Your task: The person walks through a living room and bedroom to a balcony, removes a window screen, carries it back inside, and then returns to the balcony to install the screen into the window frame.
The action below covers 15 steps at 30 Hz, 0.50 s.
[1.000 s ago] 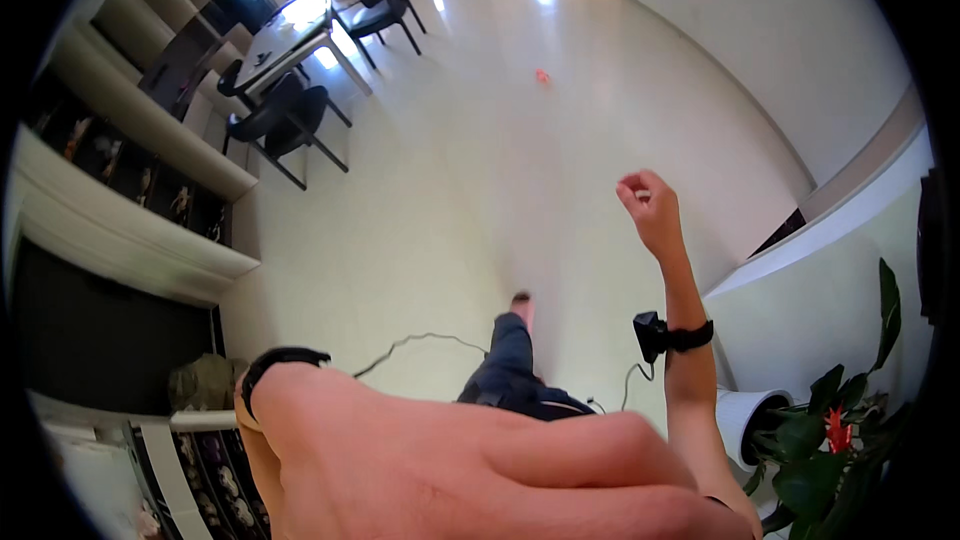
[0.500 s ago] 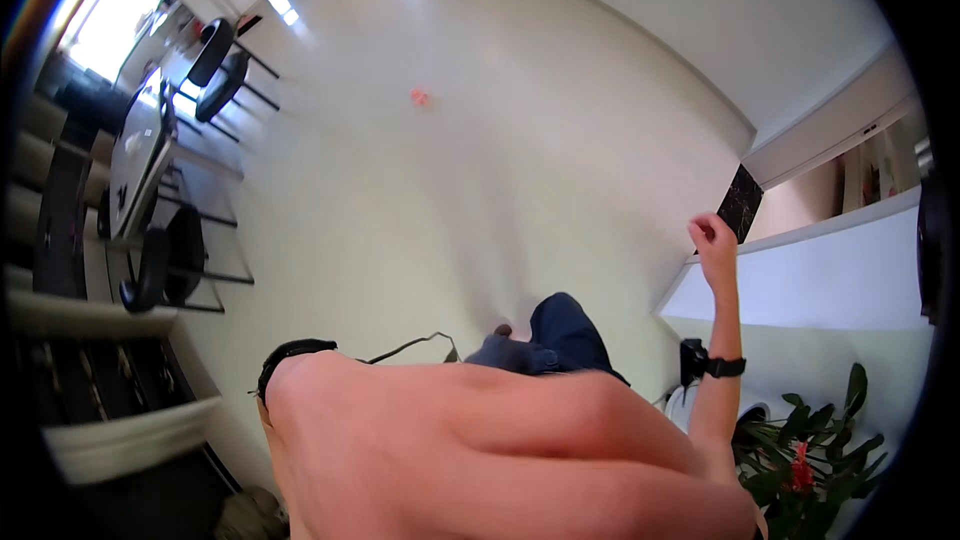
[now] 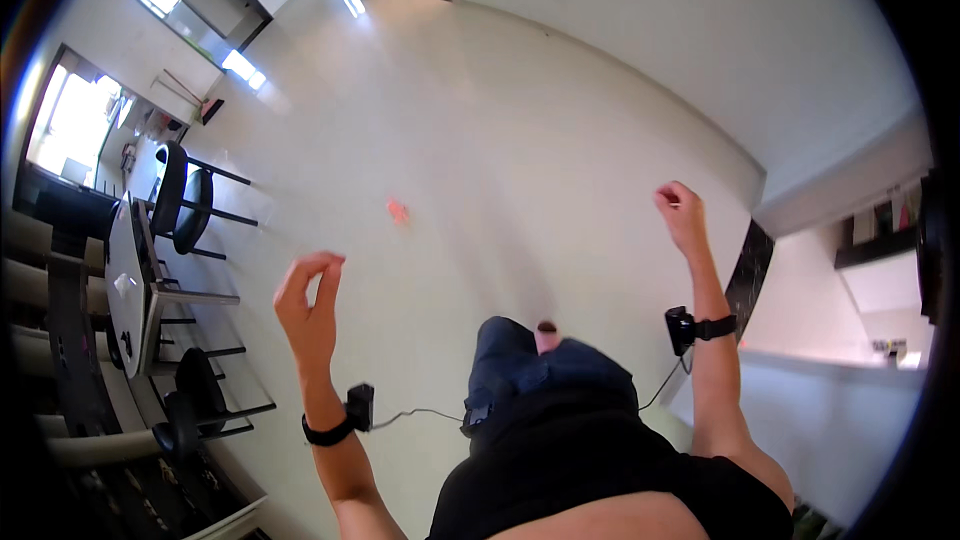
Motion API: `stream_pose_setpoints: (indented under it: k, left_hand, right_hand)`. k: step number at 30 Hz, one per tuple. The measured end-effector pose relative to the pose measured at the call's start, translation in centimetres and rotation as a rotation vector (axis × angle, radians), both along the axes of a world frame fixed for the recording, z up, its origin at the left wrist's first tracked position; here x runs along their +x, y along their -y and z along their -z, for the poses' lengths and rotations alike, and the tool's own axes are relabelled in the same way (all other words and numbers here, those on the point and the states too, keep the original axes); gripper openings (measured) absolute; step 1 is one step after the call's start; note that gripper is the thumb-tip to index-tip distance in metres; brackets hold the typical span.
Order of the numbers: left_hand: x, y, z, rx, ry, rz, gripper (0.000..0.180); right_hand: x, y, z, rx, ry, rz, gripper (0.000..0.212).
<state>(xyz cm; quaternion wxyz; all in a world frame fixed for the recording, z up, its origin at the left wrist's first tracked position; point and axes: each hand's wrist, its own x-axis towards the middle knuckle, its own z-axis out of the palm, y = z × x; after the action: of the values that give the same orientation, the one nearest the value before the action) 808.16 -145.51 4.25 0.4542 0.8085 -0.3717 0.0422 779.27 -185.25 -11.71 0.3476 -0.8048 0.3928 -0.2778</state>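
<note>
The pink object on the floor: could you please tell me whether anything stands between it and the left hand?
Nothing visible does: only pale floor shows between the left hand and the pink object. The black chairs are off to the left.

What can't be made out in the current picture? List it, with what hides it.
All in the head view:
Pink-orange thing on the floor: too small and blurred to identify.
Palms of the left hand and right hand: hidden by their curl.
One foot: hidden by the dark blue trousers.
White thing on the table: too small.
Outside the window: lost in glare.
</note>
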Motion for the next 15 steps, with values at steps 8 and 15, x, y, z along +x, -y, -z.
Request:
stream_pose_setpoints:
  k: [8, 15]
  left_hand:
    - [21.0, 5.2, 5.9, -0.117, -0.165, -0.336, 0.003]
    - [43.6, 23.5, 4.4, -0.192, -0.128, -0.266, 0.006]
  right_hand:
    - [31.7, 12.1, -1.8, 0.045, 0.085, -0.258, 0.012]
    - [49.3, 25.1, -3.9, 0.055, 0.129, -0.156, 0.011]
